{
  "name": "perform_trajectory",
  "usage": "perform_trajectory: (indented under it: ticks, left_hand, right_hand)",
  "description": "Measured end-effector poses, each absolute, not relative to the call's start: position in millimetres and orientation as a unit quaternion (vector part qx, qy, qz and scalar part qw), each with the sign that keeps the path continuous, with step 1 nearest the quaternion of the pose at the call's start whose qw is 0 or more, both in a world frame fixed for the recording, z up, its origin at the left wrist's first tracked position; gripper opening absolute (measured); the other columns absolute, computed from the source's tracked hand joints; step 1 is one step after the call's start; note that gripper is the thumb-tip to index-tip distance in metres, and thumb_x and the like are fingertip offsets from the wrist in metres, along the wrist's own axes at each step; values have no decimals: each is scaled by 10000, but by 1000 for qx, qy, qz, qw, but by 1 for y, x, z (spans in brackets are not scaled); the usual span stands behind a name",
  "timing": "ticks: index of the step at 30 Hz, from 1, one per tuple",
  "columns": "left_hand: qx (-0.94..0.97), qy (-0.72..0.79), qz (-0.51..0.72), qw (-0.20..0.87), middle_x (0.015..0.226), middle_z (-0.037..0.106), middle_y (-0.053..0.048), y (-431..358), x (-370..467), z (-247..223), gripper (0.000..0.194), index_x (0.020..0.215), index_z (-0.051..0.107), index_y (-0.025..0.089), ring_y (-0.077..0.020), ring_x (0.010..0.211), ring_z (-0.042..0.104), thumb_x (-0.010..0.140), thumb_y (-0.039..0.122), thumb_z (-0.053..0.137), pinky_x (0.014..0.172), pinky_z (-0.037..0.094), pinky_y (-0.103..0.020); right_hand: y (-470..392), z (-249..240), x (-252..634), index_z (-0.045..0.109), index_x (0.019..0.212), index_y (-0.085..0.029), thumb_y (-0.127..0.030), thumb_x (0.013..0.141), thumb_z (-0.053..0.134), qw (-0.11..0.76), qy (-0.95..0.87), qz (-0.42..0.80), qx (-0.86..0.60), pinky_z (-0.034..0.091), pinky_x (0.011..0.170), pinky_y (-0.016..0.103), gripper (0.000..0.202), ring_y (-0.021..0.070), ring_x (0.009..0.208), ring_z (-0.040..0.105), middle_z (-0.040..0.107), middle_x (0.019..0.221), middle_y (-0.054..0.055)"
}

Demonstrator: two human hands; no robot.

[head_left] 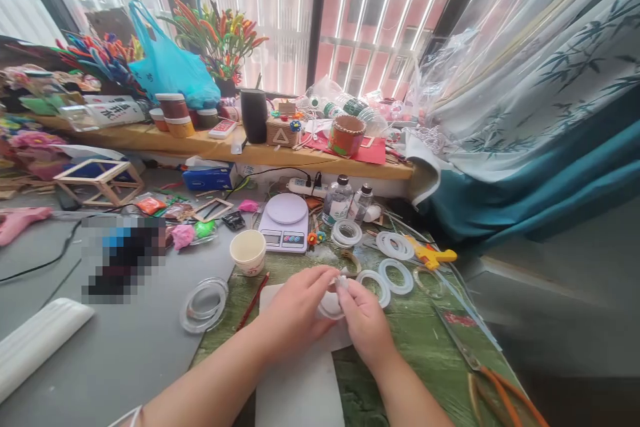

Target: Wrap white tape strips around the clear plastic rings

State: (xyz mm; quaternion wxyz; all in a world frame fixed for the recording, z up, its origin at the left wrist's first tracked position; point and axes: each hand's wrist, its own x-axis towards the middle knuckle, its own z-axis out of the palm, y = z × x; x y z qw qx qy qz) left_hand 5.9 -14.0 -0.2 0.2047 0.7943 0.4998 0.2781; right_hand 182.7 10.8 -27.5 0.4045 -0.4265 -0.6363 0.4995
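Both of my hands meet above a white board [300,387] on the green tabletop. My left hand [303,303] is closed around a whitish round thing [330,305], mostly covered by the fingers, so its kind is unclear. My right hand [367,320] is closed too, its thumb and fingers pinching a small crumpled whitish piece [342,280] at the fingertips of the left. Just beyond the right hand lie clear rings [397,277] and a roll of brownish tape [351,260]. A red pencil [253,301] rests left of the board.
A paper cup [248,253] stands before a kitchen scale [284,223]. Two bottles [338,200] are behind. Large orange-handled scissors [480,367] lie at right, near a yellow tool [435,255]. More clear rings [204,305] sit left. Crafts and a blue bag [170,70] fill the shelf.
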Motion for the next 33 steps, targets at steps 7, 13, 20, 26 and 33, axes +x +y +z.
perform_trajectory:
  ticks: [7, 13, 20, 26, 33]
  left_hand:
    - [755, 542, 316, 189, 1427, 596, -86, -11, 8, 2, 624, 1448, 524, 315, -303, 1230, 647, 860, 288, 730, 1006, 567, -418]
    - [757, 556, 294, 179, 1454, 589, -114, -10, 7, -6, 657, 1477, 480, 269, -335, 1300, 594, 852, 280, 683, 1058, 522, -472]
    - [642, 553, 390, 360, 1275, 673, -118, -8, 6, -10, 629, 1413, 518, 249, -297, 1102, 664, 810, 314, 684, 965, 534, -442]
    - [355, 461, 523, 622, 1104, 720, -110, 4, 7, -6, 537, 1316, 582, 202, -246, 861, 718, 883, 519, 571, 735, 538, -352]
    - [395, 532, 489, 567, 871, 755, -56, 2, 10, -3, 454, 1174, 589, 173, -187, 638, 683, 890, 523, 647, 600, 507, -305]
  right_hand:
    - [6, -18, 177, 693, 1163, -213, -471, 1040, 465, 445, -616, 507, -408, 490, 880, 354, 365, 239, 937, 618, 665, 992, 68]
    - [8, -18, 177, 707, 1117, -218, -495, 1028, 497, 440, -619, 529, -378, 497, 852, 341, 359, 229, 929, 616, 651, 1015, 64]
    - [2, -17, 180, 732, 1147, -217, -559, 1037, 427, 452, -600, 537, -384, 496, 788, 330, 471, 214, 823, 594, 641, 947, 68]
    - [3, -16, 184, 704, 1272, -254, -579, 1042, 370, 483, -546, 507, -460, 479, 928, 362, 520, 256, 1045, 582, 646, 1168, 90]
    - [0, -14, 182, 661, 1224, -220, -490, 1045, 331, 482, -577, 506, -423, 495, 862, 357, 462, 248, 994, 587, 608, 1091, 87]
